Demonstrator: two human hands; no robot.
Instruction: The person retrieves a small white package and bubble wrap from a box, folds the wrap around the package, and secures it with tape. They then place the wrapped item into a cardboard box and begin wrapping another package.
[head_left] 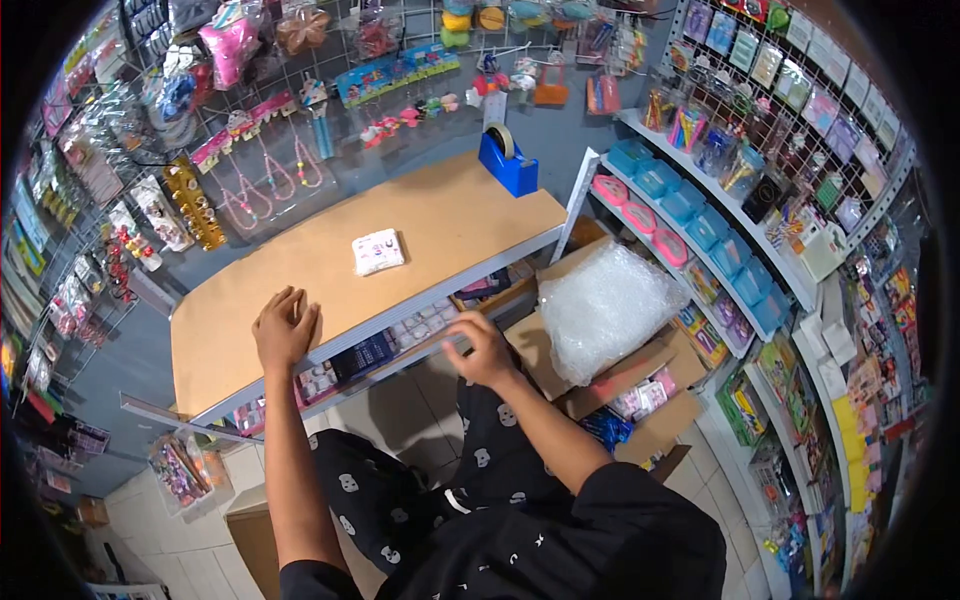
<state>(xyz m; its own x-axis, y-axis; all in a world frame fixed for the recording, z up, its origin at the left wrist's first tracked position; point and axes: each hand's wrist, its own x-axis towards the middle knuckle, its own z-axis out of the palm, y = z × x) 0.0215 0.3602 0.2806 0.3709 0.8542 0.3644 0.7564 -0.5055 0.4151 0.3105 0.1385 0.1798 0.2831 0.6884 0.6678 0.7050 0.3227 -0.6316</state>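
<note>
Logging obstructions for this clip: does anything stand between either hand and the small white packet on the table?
Nothing visible blocks the left hand: only tabletop lies between it and the white packet. The right hand seems off the front edge, which it would likely have to clear first.

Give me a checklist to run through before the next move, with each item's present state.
1. White packet lying on the table: ok.
2. Packet properly sealed: cannot tell, too small to see.
3. Left hand clear of the packet: ok.
4. Right hand over the tabletop: not ok, it's in front of the edge.
5. Roll of tape in the blue dispenser: ok.
</note>
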